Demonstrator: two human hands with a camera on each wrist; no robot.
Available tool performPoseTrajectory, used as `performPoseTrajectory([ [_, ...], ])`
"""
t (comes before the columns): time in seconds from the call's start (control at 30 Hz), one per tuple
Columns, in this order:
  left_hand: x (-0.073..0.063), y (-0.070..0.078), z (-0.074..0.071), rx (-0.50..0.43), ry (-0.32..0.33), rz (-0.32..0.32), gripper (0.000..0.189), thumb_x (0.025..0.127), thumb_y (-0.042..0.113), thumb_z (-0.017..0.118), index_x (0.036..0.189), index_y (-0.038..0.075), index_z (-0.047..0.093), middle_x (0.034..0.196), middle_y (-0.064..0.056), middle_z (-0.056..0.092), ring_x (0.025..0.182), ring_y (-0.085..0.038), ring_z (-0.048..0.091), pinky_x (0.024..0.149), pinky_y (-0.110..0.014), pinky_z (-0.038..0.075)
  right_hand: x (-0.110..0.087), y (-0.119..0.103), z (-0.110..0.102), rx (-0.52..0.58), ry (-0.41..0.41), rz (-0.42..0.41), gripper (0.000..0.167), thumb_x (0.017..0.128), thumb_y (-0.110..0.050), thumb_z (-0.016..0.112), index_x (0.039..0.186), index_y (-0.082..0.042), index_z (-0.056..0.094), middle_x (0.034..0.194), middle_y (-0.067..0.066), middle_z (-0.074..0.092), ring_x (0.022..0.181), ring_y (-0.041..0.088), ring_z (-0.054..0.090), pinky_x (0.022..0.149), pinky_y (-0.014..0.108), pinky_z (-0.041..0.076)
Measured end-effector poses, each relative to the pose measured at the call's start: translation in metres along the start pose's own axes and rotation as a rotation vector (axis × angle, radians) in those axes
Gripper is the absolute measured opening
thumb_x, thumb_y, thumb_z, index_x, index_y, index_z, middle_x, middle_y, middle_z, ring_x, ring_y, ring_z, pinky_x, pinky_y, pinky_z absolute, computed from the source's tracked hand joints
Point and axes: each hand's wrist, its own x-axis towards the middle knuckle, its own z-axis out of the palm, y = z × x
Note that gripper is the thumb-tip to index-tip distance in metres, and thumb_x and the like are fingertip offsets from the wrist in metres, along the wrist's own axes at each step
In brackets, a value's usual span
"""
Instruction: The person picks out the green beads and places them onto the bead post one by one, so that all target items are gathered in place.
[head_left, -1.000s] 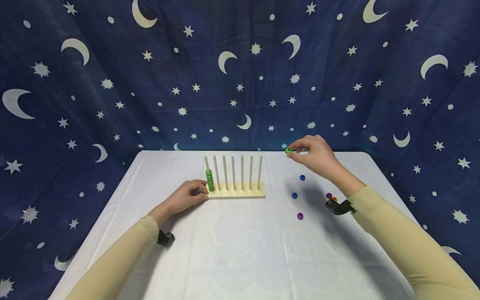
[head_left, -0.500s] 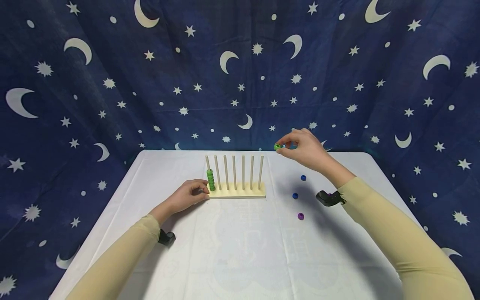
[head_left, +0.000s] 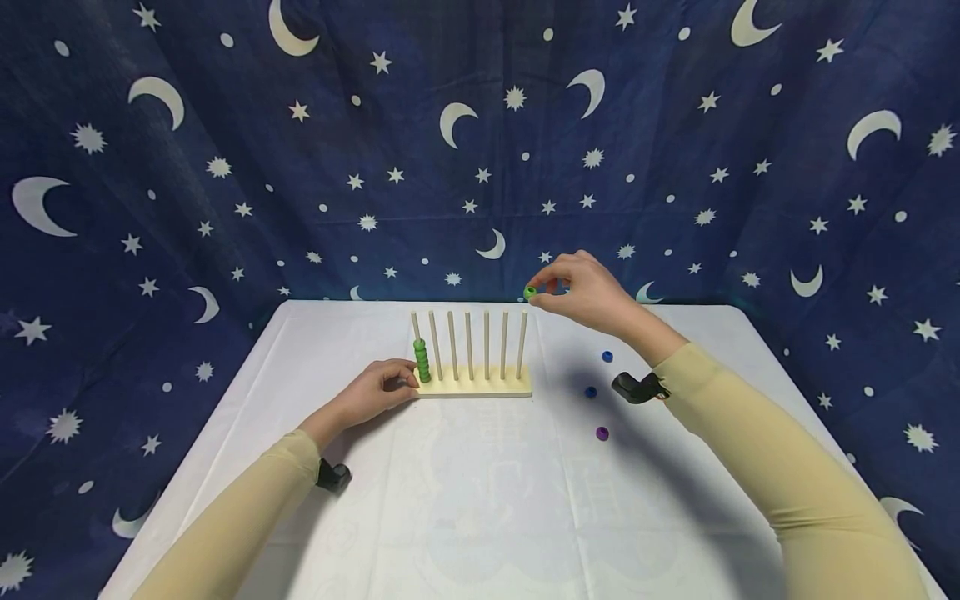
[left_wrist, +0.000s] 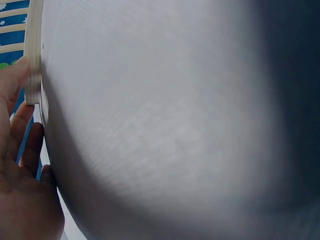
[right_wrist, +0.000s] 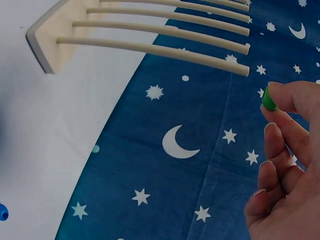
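A wooden peg rack with a pale base (head_left: 480, 387) and several upright pegs stands on the table. Several green beads (head_left: 423, 363) are stacked on its leftmost peg. My left hand (head_left: 375, 390) grips the left end of the base; in the left wrist view the thumb lies along the edge of the base (left_wrist: 33, 50). Raised above the table's far edge, my right hand (head_left: 588, 292) pinches a green bead (head_left: 531, 293) between thumb and index finger, close to the top of the rightmost peg (right_wrist: 150, 49). The other fingers of that hand curl loosely below the bead (right_wrist: 268, 100).
Two blue beads, one nearer (head_left: 591, 392) and one farther (head_left: 607, 356), lie on the white tablecloth (head_left: 480, 492) right of the rack. A purple bead (head_left: 602, 433) lies in front of them. A dark blue moon-and-star curtain (head_left: 420, 192) hangs behind the table.
My right hand has moved left with the green bead, from above the loose beads to near the rightmost peg. The left hand and the rack have stayed in place.
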Motion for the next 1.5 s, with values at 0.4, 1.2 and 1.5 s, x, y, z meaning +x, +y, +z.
performPoseTrajectory([
  [0.4,-0.001,0.002,0.000,-0.011,-0.002,-0.001,0.006,0.094,0.018,0.076,0.099,0.019,0.072,0.144,-0.014,0.057,0.140,-0.037,0.045,0.119,-0.058,0.026,0.009,-0.012,0.008,-0.013,-0.037,-0.041,0.018,0.091,-0.028,0.078,0.107,-0.021,0.079,0.097,-0.003,0.065,0.096,0.021,0.047,0.077,0.040,0.044],
  [1.2,-0.002,0.001,0.001,-0.035,-0.005,0.000,0.006,0.094,0.017,0.076,0.098,0.018,0.072,0.143,-0.014,0.057,0.140,-0.037,0.045,0.119,-0.057,0.026,0.027,-0.042,0.027,-0.009,-0.114,-0.124,0.020,0.093,-0.032,0.076,0.110,-0.023,0.078,0.101,-0.006,0.065,0.100,0.022,0.050,0.079,0.039,0.045],
  [1.5,-0.001,0.001,0.000,-0.030,-0.002,-0.008,0.006,0.094,0.016,0.077,0.097,0.018,0.072,0.143,-0.013,0.058,0.140,-0.036,0.045,0.119,-0.057,0.026,0.035,-0.051,0.036,-0.017,-0.121,-0.131,0.022,0.092,-0.035,0.077,0.111,-0.025,0.078,0.100,-0.007,0.064,0.100,0.019,0.049,0.079,0.038,0.046],
])
